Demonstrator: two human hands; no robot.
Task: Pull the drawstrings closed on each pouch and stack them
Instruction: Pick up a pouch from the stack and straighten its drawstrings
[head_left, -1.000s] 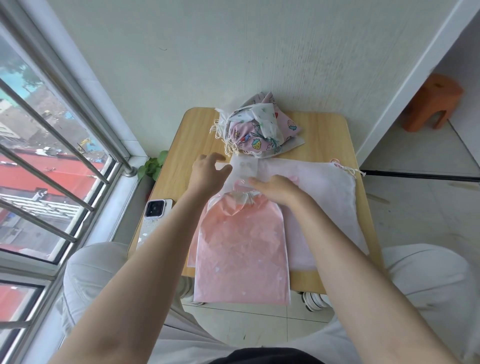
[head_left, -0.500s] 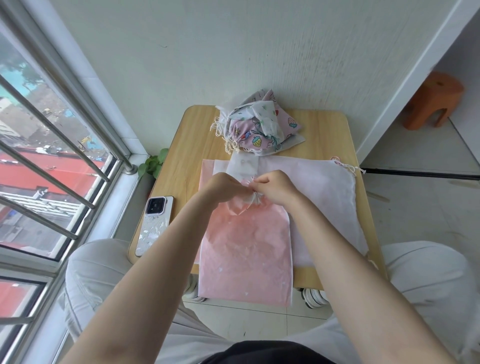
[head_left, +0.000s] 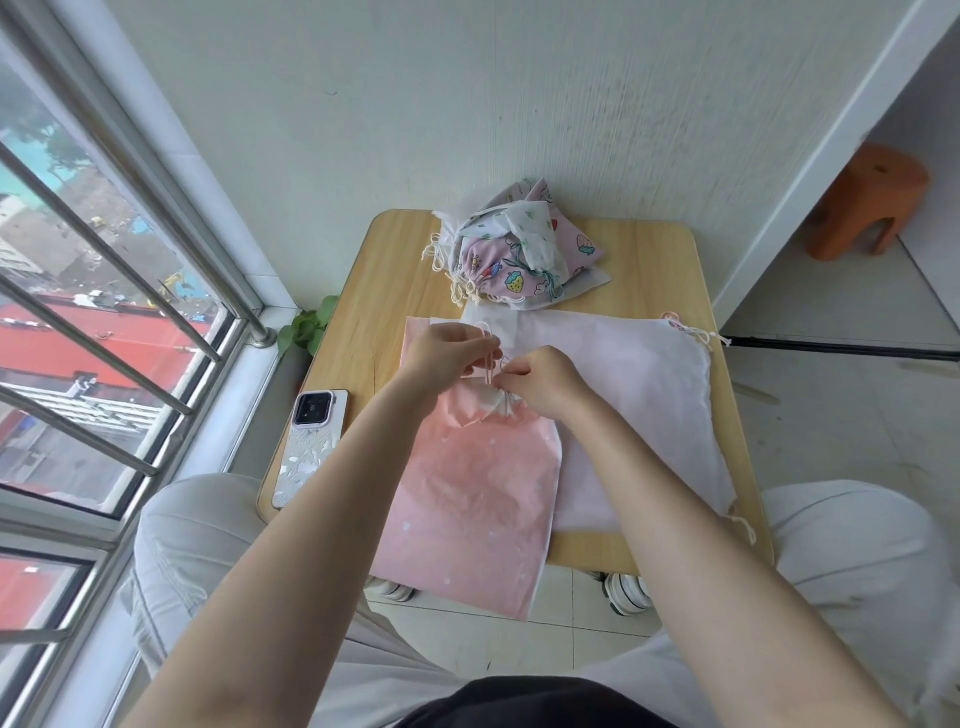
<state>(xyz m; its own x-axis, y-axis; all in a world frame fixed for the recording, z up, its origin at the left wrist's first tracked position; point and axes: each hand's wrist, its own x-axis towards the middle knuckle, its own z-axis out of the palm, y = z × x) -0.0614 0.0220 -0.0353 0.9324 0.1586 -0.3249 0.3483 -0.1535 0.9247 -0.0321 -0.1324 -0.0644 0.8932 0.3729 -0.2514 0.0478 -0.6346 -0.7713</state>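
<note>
pinching the thin white drawstring (head_left: 487, 358) between the curled fingers of my left hand (head_left: 447, 353), i am drawing it up and away from the neck of the soft pink fabric pouch with small pale spots (head_left: 478, 493), while my right hand (head_left: 540, 379) is gripping the gathered neck itself, fingers curled tight round the bunched white top. the pouch is lying lengthwise on the light wooden tabletop (head_left: 384, 270), its bottom end hanging over the near edge above my lap, and it is partly resting on a larger flat pale pink-white pouch (head_left: 639, 395) that is spreading out toward the right side with its cord ends at the far right corner. i am judging this as the cinching step on the pink pouch: the mouth is looking nearly closed, puckered under my right fingers. next i am going to need a firm hold at the neck while the cord is taking up its last slack, then carrying the pouch across to the heap of printed strawberry-pattern cloth pouches (head_left: 514, 254) at the far edge. the big pale pouch is looking open still, so it is waiting its turn. a phone in a white patterned case (head_left: 310, 447) is lying near the table's left edge, well out of my way
</note>
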